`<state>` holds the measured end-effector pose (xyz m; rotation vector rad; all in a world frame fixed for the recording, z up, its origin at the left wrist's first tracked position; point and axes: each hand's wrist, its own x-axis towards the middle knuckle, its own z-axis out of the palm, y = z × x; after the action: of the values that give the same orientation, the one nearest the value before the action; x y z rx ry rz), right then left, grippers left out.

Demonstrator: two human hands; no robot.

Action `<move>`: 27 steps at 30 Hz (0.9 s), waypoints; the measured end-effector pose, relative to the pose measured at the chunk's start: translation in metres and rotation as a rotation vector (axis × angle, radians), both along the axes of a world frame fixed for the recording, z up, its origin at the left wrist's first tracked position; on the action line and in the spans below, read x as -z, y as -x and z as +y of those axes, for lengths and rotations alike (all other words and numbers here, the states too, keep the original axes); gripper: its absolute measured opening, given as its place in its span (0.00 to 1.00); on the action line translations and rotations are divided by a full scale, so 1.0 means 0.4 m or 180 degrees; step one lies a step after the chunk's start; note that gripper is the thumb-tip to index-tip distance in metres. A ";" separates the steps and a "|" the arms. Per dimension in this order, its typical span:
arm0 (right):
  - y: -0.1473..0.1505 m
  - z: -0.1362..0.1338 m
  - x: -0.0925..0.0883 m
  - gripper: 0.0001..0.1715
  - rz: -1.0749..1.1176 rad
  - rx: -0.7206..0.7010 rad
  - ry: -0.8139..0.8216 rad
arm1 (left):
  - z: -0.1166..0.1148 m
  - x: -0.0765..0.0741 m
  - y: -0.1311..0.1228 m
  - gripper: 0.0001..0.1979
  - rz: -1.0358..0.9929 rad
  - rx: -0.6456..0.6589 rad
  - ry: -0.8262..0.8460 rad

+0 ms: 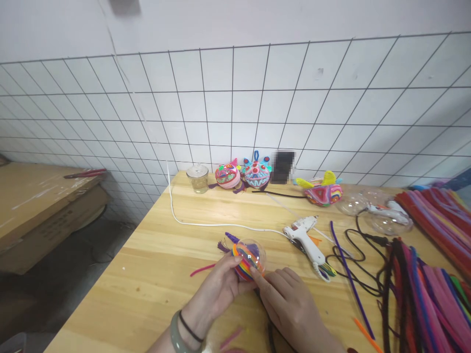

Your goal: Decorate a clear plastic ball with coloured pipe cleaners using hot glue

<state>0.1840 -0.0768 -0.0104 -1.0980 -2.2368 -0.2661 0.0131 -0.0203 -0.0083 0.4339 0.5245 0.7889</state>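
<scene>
Clear plastic shows on the upper right of the ball, while bands of orange, yellow and other colours cover its lower left. You have this ball above the near part of the surface, well inside the left edge; whether it rests on the wood, I cannot tell.

Your left hand is closed around the ball from the left, with the thumb on the coloured bands, probably so that the ball does not turn. Your right hand has its index finger stretched out and touching the ball, perhaps for pressing a band flat. Its other fingers are bent, and I cannot tell if they hold something.

Behind your right hand lies the glue gun, its nozzle toward the back edge and its handle toward you, which seems to be for an easy grasp. Its white cord passes behind the ball to the left edge, perhaps to leave your hands free.

Along the back edge stand a cup, near the back left corner, then a pink ornament, a blue ornament and, farther right, a winged ornament; maybe they serve as models. To the right, the pile of fuzzy stems lies near your right side, I suppose for choosing colours quickly.
</scene>
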 end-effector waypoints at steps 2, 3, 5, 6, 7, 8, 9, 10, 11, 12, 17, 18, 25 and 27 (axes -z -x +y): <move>0.000 -0.001 0.001 0.19 -0.0004 0.0021 0.0004 | 0.000 -0.001 0.000 0.12 0.0000 0.0010 -0.0022; 0.000 -0.001 0.001 0.19 -0.0005 0.0033 0.0010 | 0.000 -0.001 0.000 0.12 0.0001 0.0015 -0.0036; -0.001 -0.001 0.002 0.19 0.0000 0.0040 0.0022 | -0.001 -0.003 0.000 0.12 -0.0003 0.0013 -0.0055; -0.001 -0.001 0.002 0.19 0.0005 0.0031 0.0025 | -0.002 -0.003 0.000 0.12 -0.0004 0.0001 -0.0054; -0.001 -0.001 0.002 0.19 0.0008 0.0020 0.0023 | -0.002 -0.002 0.000 0.11 -0.0004 -0.0005 -0.0045; -0.001 -0.001 0.002 0.19 0.0009 0.0018 0.0014 | -0.003 -0.001 0.000 0.11 0.0000 -0.0012 -0.0034; -0.001 -0.001 0.001 0.19 0.0001 0.0023 -0.0001 | -0.003 0.001 0.000 0.11 -0.0001 -0.0012 -0.0023; -0.001 -0.001 0.001 0.19 -0.0009 0.0033 -0.0011 | -0.004 0.002 0.000 0.11 -0.0006 -0.0009 -0.0016; 0.000 -0.001 0.001 0.19 -0.0015 0.0046 -0.0014 | -0.004 0.004 0.001 0.11 -0.0014 -0.0006 -0.0011; 0.000 -0.002 0.001 0.19 -0.0014 0.0052 -0.0012 | -0.005 0.006 0.001 0.12 -0.0014 -0.0003 -0.0008; 0.000 -0.002 0.001 0.18 -0.0016 0.0054 0.0020 | -0.005 0.002 0.001 0.13 0.0034 -0.0003 -0.0077; -0.001 -0.001 0.001 0.18 -0.0019 0.0032 0.0020 | -0.005 0.000 0.000 0.13 0.0036 0.0009 -0.0099; 0.000 0.001 -0.001 0.17 0.0082 0.0049 -0.0005 | -0.006 -0.005 -0.005 0.13 0.0078 -0.0061 -0.0168; 0.000 0.000 -0.002 0.17 0.0107 0.0042 0.0025 | -0.007 -0.008 -0.006 0.13 0.0071 -0.0076 -0.0213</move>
<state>0.1838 -0.0769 -0.0097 -1.1136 -2.2035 -0.2429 0.0157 -0.0231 -0.0052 0.4995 0.5260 0.8272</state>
